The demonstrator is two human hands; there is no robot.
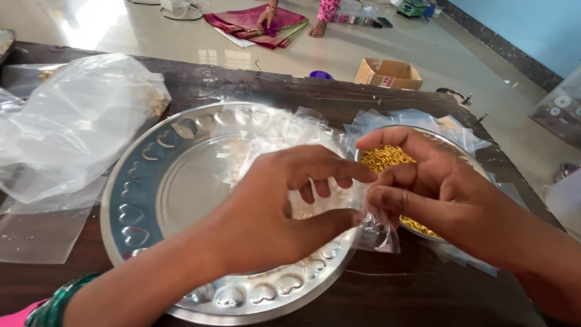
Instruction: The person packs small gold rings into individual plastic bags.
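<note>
My left hand (284, 206) and my right hand (436, 188) meet over the right rim of a large steel plate (151, 181) with heart shapes pressed into its border. Both pinch a small clear plastic pouch (372, 227) between thumbs and fingers. Behind my right hand sits a smaller steel plate (466, 157) heaped with small gold rings (387, 157). Several small clear pouches (272, 136) lie on the big plate. A green bangle (57, 303) circles my left wrist.
A big crumpled clear plastic bag (72, 121) lies at the left of the dark wooden table (387, 290). On the floor beyond are a cardboard box (387, 74), folded red cloth (257, 24) and another person's hand and foot.
</note>
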